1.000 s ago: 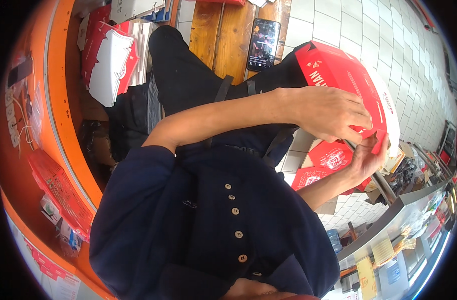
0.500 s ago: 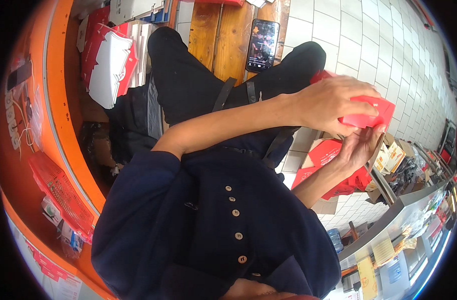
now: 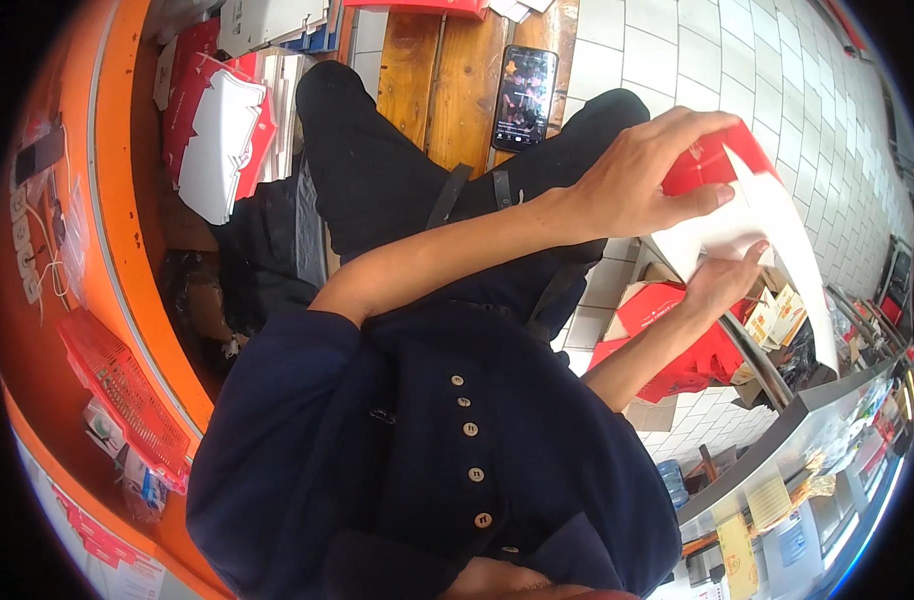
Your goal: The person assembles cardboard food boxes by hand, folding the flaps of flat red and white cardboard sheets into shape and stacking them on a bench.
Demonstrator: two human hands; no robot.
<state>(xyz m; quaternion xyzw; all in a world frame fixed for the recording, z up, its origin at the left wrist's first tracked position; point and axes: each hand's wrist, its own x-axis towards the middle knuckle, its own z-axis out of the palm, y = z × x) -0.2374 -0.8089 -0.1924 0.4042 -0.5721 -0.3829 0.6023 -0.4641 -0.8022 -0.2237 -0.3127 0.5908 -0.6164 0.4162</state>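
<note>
A red and white folding carton (image 3: 717, 215) is held up at my right side. Its white inner face shows, and a long white flap (image 3: 802, 255) hangs down past my right hand. From the left, my left hand (image 3: 662, 175) reaches across and grips the carton's upper part, thumb on the white inside and fingers behind the red panel. Lower down, my right hand (image 3: 727, 283) holds the carton's bottom edge with the thumb raised; some of its fingers are hidden.
Below my right forearm stands an open cardboard box with red cartons (image 3: 667, 365). A phone (image 3: 525, 98) lies on the wooden bench (image 3: 407, 70) between my knees. Stacked flat red and white cartons (image 3: 222, 135) are at the left, beside an orange counter (image 3: 117, 180).
The carton has gone from a compact red shape to opened out, with its white inside and long flap showing. My left hand has shifted slightly left, and my right hand has moved lower.
</note>
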